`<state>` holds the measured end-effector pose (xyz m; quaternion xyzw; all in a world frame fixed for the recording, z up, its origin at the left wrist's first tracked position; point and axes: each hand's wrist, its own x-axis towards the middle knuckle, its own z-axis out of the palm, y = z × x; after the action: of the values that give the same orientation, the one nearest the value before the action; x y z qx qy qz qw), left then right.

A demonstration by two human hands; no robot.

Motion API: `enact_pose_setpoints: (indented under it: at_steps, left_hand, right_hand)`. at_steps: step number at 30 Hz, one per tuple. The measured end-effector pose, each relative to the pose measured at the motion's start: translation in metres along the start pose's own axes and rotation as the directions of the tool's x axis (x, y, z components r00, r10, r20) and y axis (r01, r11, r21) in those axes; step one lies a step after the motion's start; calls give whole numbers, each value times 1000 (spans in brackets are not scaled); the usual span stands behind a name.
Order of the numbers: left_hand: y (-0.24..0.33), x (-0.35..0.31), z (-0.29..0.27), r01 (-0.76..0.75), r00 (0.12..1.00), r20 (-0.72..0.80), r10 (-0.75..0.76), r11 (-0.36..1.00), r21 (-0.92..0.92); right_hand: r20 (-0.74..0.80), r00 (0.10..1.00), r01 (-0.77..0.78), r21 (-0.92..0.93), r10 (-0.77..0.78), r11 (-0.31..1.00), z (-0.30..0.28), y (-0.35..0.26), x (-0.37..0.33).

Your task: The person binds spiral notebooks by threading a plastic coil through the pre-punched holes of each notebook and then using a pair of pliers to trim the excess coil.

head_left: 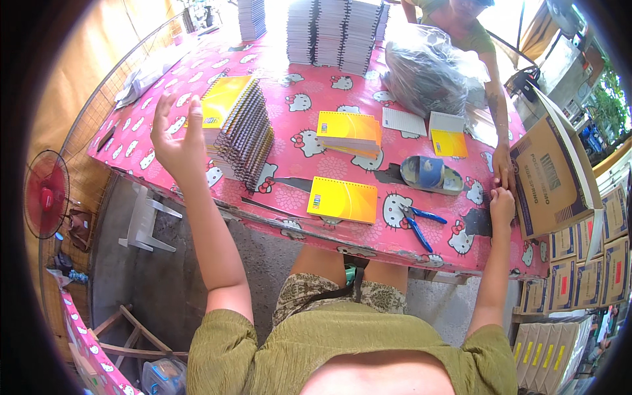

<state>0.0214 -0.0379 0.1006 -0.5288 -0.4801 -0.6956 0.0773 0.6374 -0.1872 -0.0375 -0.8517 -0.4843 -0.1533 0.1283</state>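
Observation:
My left hand point(178, 135) is raised with its fingers apart, beside a tall stack of yellow spiral notebooks point(238, 125); nothing shows in it. At the table's right side, my right hand point(502, 205) is closed and meets a co-worker's hand point(504, 168). What its fingers hold, if anything, is hidden. Between my arms a yellow spiral notebook point(342, 199) lies near the front edge. To its right are blue-handled pliers point(421, 224) and a blue patterned slipper point(431, 174). Farther back sits a small pile of yellow covers or pads point(349, 133).
The table point(289, 118) has a pink cat-print cover. Stacks of spiral-bound books point(339, 33) and a clear plastic bag point(428, 69) stand at the back. An open carton point(553, 174) is at the right edge, more cartons point(589, 263) behind. A white stool point(150, 220) stands lower left.

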Motion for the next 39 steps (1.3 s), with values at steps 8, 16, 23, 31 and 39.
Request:
enact_pose_setpoints:
  at_steps: [8,16,23,31,39]
  left_hand:
    - [52,-169,94,-271,195,979,57,963,-2]
    - [50,-169,111,190,270,962,29,978,-83]
    - [73,-169,63,-2,474,819,323,930,-366]
    - [81,-172,59,50,541,798,266,937,-346]
    - [90,-184,49,-108,644,732,224,973,-203]
  right_hand:
    - [-207,928,365,340,-310,867,-39,-108,-31]
    - [5,935,201,817,-355,541,-60,-204,-93]
    - [27,916,164,885,-401,435,-91,-229,-94]
    - [-142,897,323,856,-419,403,-78,-237,-89]
    - [55,846,151,929,-530,338,-83,-232,-81]
